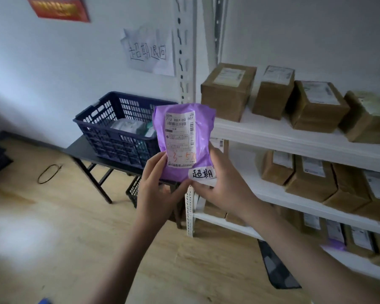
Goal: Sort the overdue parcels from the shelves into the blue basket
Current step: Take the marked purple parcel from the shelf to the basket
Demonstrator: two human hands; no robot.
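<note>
I hold a purple plastic mailer parcel (203,128) upright in front of me, label facing me, with a white handwritten sticker at its lower right corner. My left hand (156,191) grips its lower left edge. My right hand (224,189) grips its lower right corner, thumb by the sticker. The dark blue basket (101,126) stands behind and left of the parcel on a small black table (79,150); pale soft parcels lie inside it. White shelves (294,139) at the right carry several brown cardboard boxes (227,91).
A handwritten paper sign (148,51) hangs on the wall above the basket. A black crate (133,189) sits under the table. A dark loop of cord (48,173) lies on the wooden floor at the left. A purple parcel (335,245) lies on the low shelf.
</note>
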